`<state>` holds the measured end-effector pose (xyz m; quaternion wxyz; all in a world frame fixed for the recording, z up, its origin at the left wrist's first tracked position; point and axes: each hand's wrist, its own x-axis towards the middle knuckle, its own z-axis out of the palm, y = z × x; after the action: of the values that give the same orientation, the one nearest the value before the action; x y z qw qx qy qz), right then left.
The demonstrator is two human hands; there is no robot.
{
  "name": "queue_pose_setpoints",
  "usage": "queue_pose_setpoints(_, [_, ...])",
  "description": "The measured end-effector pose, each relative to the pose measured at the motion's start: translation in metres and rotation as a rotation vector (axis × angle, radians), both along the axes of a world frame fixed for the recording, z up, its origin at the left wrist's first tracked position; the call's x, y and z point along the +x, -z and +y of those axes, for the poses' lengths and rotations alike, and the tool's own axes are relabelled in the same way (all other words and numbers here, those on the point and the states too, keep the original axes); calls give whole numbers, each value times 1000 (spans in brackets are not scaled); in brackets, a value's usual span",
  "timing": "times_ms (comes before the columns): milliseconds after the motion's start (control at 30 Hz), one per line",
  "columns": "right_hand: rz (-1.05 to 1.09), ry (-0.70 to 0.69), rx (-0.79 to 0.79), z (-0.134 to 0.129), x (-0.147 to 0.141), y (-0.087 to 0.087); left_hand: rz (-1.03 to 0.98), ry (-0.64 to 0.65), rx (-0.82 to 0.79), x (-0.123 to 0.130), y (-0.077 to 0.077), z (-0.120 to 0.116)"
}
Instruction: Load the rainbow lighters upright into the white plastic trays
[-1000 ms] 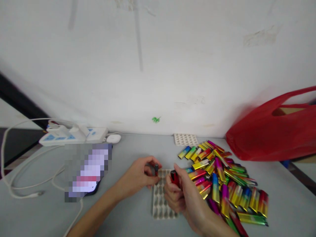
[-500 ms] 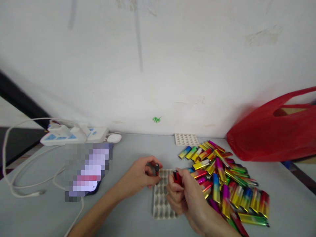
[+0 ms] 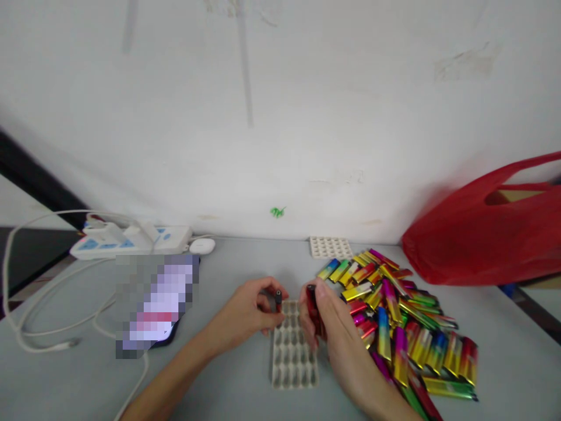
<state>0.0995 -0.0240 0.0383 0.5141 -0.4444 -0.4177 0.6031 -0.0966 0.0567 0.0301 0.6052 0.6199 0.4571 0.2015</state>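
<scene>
Above the grey table [image 3: 236, 386], our left hand [image 3: 258, 307] pinches a dark-tipped piece [image 3: 279, 299] at the near tray's [image 3: 294, 356] upper left corner; our right hand [image 3: 326, 316] curls round a dark-red stick [image 3: 312, 299] beside it. We see rows of rounded hollows in that pale, rectangular tray. Shiny, flat, metallic-coloured sticks [image 3: 390, 304] lie heaped at right, near a smooth red bag [image 3: 477, 234] with a brown thing [image 3: 517, 197] inside.

Backed by a white wall [image 3: 350, 128], marked with grey streaks [image 3: 246, 70], a scuffed patch [image 3: 467, 64] and a green scribble [image 3: 277, 212]. Furnished with a grey tabletop [image 3: 232, 263], set against the wall. Lit softly.
</scene>
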Motion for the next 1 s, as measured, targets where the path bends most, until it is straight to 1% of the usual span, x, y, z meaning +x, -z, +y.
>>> queue_pose_setpoints(100, [-220, 51, 164, -2, 3, -7, 7, -9, -7, 0, 0, 0])
queue_pose_setpoints(167, [-326, 58, 220, -2, 5, -9, 16, -11, -5, 0, 1, 0])
queue_pose_setpoints(400, [-547, 72, 364, 4, 8, -2, 6, -13, -16, -1, 7, 2])
queue_pose_setpoints(533, [-590, 86, 388, 7, 8, 0, -9, -9, -17, -2, 8, 1])
queue_pose_setpoints(767, [-616, 24, 405, 7, 8, 2, -40, 40, 28, 0, 6, 4])
queue_pose_setpoints(1000, [-683, 1, 424, 6, 7, 6, -34, 82, 54, -1, 8, 5])
